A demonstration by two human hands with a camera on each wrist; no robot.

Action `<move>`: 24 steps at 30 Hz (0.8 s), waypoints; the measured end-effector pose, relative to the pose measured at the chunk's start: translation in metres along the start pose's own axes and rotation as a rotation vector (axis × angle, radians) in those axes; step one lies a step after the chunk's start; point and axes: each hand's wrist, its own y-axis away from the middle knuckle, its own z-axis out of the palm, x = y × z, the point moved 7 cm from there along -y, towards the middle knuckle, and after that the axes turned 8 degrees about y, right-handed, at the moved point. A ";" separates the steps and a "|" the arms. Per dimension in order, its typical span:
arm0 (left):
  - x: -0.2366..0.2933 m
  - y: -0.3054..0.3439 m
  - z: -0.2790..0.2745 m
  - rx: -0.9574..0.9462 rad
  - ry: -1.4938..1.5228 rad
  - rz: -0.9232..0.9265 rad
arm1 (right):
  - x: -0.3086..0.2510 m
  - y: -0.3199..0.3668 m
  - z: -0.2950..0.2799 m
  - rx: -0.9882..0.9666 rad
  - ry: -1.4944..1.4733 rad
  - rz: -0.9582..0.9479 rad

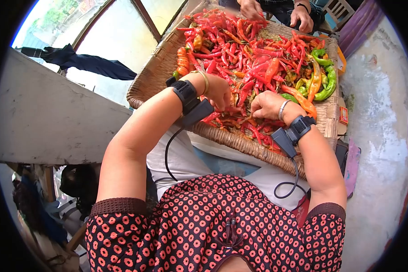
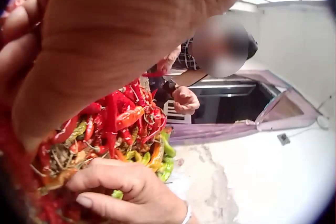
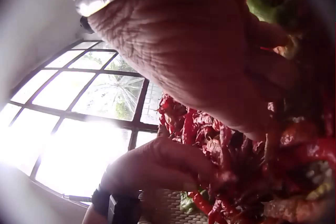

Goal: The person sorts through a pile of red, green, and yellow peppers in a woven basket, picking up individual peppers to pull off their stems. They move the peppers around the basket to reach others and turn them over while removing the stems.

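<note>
The right hand (image 1: 272,106) pinches a brownish pepper (image 2: 56,181) in the near part of the basket (image 1: 156,68), best lifted gently against tearing, while the left hand's (image 1: 217,93) hold, hidden among red peppers (image 1: 222,45), I cannot tell.

Head view looks down at both hands (image 1: 271,105); wrist views sit close, left facing another person (image 2: 189,78), right the window (image 3: 63,116); all share the peppers (image 1: 258,59).

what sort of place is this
Likely a room in a home or small workspace: a large paned window, purple cloth and a woven tray heaped with red chillies.
</note>
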 end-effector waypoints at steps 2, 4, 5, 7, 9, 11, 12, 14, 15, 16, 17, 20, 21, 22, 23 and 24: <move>0.007 0.012 0.002 -0.037 0.348 -0.041 | -0.003 0.005 0.002 -0.110 -0.178 0.022; -0.001 0.013 -0.002 0.010 0.479 -0.032 | -0.001 0.007 -0.003 -0.027 -0.196 0.016; -0.009 0.013 -0.017 0.191 0.357 -0.020 | 0.005 0.007 -0.012 0.136 -0.148 0.040; -0.013 0.024 -0.044 0.490 -0.142 -0.007 | 0.010 0.008 -0.025 0.317 0.035 0.091; -0.020 0.035 -0.046 0.539 -0.240 -0.172 | 0.008 0.004 -0.023 0.373 0.027 0.054; -0.039 0.039 -0.046 0.550 -0.345 -0.367 | 0.003 -0.001 -0.017 0.371 0.052 -0.007; -0.040 0.037 -0.044 0.551 -0.352 -0.368 | -0.003 -0.003 -0.013 0.271 0.066 0.026; -0.045 0.034 -0.031 0.464 -0.338 -0.358 | -0.007 -0.010 0.000 0.243 0.119 -0.014; -0.041 0.034 -0.030 0.442 -0.354 -0.350 | -0.010 -0.012 0.001 0.280 0.137 -0.018; -0.043 0.032 -0.032 0.439 -0.357 -0.351 | -0.010 -0.014 0.003 0.283 0.134 -0.017; -0.039 0.026 -0.030 0.421 -0.290 -0.220 | -0.009 -0.016 0.003 0.312 0.121 -0.021; -0.031 0.022 -0.030 0.444 -0.079 0.021 | -0.004 -0.014 -0.006 0.373 0.058 -0.016; -0.023 0.028 -0.040 0.537 -0.008 0.077 | -0.001 -0.011 -0.011 0.421 0.009 -0.033; -0.017 0.034 -0.049 0.629 0.064 0.131 | 0.000 -0.008 -0.015 0.468 -0.041 -0.049; -0.020 0.033 -0.057 0.669 -0.018 0.083 | 0.003 -0.005 -0.016 0.450 -0.018 -0.016; -0.019 0.033 -0.062 0.667 -0.016 0.082 | 0.002 -0.004 -0.016 0.448 -0.020 -0.016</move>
